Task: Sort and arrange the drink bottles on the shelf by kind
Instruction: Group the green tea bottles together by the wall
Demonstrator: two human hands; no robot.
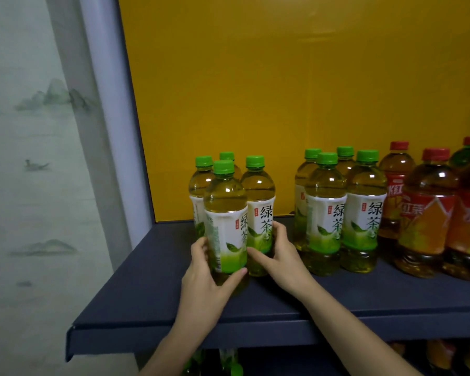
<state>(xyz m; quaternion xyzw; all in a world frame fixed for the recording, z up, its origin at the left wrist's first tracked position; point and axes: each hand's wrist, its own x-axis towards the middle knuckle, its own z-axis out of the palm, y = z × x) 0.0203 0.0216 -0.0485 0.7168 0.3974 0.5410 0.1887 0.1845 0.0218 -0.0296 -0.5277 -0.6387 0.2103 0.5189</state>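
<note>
— Navy, matte and smooth: shelf with a folded front lip. Behind, flat yellow back panel; to the left, white post and pale wall mural of misty hills.
— And the bottles?
— Clear plastic, rounded shoulders, green caps, glossy white-green labels. Upright near the shelf's left end, front green tea bottle, gripped low by left hand, thumb across the front. Touching it, neighbour bottle, wrapped low by right hand.
— Further right?
— Four green-capped bottles, then red-capped amber bottles.
</note>
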